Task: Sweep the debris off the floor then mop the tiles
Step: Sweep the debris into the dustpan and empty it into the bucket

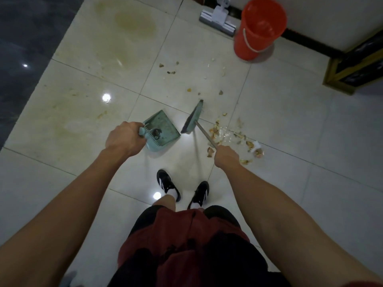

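Two heaps of debris lie on the pale glossy tiles: the denser heap (pixel 234 139), crumbly tan scraps mixed with a bit of clear wrapper, sits just right of the right hand (pixel 226 156), and a thinner scatter (pixel 186 79) of small brown and whitish bits spreads farther out toward the bucket. The right hand is clamped round the thin metal broom handle (pixel 205 134), which slants up and left to the broom head (pixel 192 118), a narrow teal block with dark bristles, tilted, its bristle end near the floor between the dustpan and the dense heap. The left hand (pixel 124 139) grips the stubby end of the teal plastic dustpan (pixel 161 129), a flat square tray with a comb of teeth near the handle and a dark clump of dirt just beside those teeth. Dustpan and broom head stand just apart, side by side.

Farther off, a round orange plastic bucket (pixel 259 27) with a pale bail handle stands upright near the wall, and a flat grey-and-white mop head (pixel 217 18) rests just left of it. A wide yellowish stain (pixel 134 21) dulls the tiles at upper left. A dark box with yellow edging (pixel 356 65) sits at the right. Below, two black shoes (pixel 182 188) with white stripes stand on the tiles.
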A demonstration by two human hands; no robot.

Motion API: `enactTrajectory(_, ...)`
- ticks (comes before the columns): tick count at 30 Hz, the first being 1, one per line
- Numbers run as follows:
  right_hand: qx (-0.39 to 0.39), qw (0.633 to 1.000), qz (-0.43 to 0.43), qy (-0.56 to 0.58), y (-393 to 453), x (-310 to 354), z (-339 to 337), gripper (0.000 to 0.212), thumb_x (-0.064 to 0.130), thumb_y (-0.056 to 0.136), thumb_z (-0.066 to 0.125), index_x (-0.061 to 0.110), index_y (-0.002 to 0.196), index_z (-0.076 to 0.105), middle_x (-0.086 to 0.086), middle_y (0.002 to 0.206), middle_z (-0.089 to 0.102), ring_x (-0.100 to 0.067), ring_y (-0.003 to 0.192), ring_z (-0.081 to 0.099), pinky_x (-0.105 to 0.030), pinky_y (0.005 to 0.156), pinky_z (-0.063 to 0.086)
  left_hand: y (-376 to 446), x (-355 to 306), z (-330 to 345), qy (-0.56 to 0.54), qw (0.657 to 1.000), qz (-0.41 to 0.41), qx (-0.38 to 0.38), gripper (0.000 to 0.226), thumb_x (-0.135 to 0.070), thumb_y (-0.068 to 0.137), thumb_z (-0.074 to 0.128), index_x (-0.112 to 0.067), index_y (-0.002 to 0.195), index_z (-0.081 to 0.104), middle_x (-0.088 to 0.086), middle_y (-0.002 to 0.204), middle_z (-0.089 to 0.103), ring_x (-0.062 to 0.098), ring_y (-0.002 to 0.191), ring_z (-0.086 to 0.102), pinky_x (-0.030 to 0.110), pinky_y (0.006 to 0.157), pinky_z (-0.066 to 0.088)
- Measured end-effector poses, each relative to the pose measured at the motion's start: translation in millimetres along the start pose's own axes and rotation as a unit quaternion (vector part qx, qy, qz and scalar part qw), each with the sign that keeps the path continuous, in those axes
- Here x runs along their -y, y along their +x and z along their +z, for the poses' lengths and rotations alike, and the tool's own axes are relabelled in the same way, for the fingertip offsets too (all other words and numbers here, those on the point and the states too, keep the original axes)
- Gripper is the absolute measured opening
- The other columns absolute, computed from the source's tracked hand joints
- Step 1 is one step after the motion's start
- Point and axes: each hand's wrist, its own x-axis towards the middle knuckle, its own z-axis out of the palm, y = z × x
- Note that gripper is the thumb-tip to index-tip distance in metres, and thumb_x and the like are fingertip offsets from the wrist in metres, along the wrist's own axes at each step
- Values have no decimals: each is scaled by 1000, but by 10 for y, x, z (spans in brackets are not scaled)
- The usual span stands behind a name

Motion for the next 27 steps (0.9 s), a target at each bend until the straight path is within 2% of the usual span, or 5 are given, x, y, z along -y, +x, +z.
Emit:
enactTrajectory(5,-8,998,31,53,-83,-714,86,29,13,97,48,11,123,59,-9,113,65,-27,101,65,-32,70,44,-103,-605,153,9,999,37,8,11,-26,83,62,-29,92,67,5,81,64,31,71,61,36,66,54)
enactTrajectory(9,-25,995,52,84,-163,-1208,180,28,21,100,44,14,120,61,-1,87,59,-24,81,59,-31,66,39,-127,-1071,249,21,997,68,20,11,-24,83,63,-28,91,68,3,80,64,30,71,62,38,67,57)
enactTrajectory(14,-13,994,70,87,-309,-1602,267,32,12,98,44,12,127,59,-7,115,62,-25,103,64,-30,71,42,-140,-1543,334,26,994,97,31,9,-22,83,62,-28,88,67,3,81,65,29,72,63,42,70,60)
enactTrajectory(21,-37,993,59,96,-334,-1690,173,31,11,96,46,11,125,60,-8,108,64,-26,94,66,-31,67,46,-88,-1833,237,24,993,110,20,8,-21,82,61,-28,80,64,3,78,65,30,72,63,42,72,59)
enactTrajectory(27,-55,994,48,82,-179,-1397,-48,29,10,95,48,10,121,61,-8,107,64,-27,92,66,-32,66,45,74,-1627,64,28,993,113,14,11,-23,83,60,-28,89,68,3,81,65,30,72,62,41,70,59)
